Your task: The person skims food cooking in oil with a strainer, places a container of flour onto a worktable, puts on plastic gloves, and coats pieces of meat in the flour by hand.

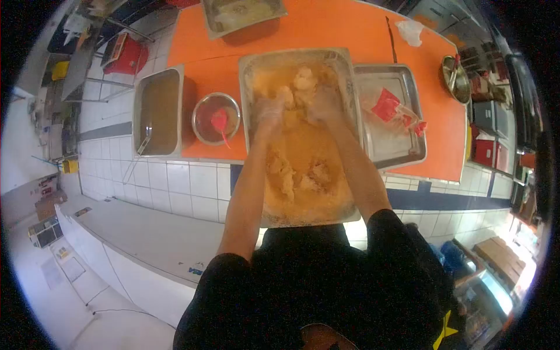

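A deep metal pan (353, 87) holds orange-tan, flour-like breading (303, 140). Coated lumps that look like pieces of chicken lie in it, one coated piece (304, 79) near the far end and another coated piece (282, 178) closer to me. My left hand (272, 111) is down in the breading at the pan's left side, against a coated lump. Across from it, my right hand (325, 106) is also in the breading, beside the far pieces. Both hands are dusted and blurred, so their fingers cannot be made out.
On the orange table (192, 35) stand a bowl (216, 118) with a red scoop (219, 120), a metal container (157, 111) of liquid at left, and another pan (244, 14) at the back. A shallow tray (385, 146) with a red-and-clear plastic bag (386, 106) sits at right.
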`<state>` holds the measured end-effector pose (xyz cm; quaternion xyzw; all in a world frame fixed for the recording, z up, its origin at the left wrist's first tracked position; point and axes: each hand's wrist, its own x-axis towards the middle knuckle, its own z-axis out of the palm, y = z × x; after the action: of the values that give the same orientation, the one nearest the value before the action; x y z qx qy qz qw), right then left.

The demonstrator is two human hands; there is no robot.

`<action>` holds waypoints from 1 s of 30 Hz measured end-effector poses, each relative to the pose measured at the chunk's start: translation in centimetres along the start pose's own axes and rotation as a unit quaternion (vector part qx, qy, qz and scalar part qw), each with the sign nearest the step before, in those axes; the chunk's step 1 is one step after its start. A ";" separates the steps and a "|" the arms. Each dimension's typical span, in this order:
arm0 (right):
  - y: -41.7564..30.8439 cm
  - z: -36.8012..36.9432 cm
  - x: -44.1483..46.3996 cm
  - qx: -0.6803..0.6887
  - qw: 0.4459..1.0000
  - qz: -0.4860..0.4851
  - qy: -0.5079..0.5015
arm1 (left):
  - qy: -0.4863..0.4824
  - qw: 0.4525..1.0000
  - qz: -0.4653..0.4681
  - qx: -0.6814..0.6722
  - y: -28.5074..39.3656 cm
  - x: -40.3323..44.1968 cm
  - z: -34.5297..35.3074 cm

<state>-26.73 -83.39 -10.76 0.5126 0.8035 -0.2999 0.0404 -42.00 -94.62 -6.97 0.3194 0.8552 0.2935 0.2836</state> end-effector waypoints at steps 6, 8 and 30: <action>-2.1 4.5 -4.5 -0.074 0.993 -0.077 0.047 | -0.057 0.991 -0.113 0.039 -2.0 0.2 4.8; -3.2 2.4 -7.0 0.059 0.998 -0.020 -0.006 | -0.234 0.958 -0.147 0.075 2.7 -2.5 -1.0; 1.2 5.9 -16.8 0.461 0.883 -0.081 0.005 | -0.208 0.842 -0.229 -0.443 -1.9 -14.8 -4.1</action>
<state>-19.19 -99.53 -9.83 0.4080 0.6133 -0.6362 -0.2294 -36.08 -107.70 -1.14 0.0087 0.6040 0.4942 0.6253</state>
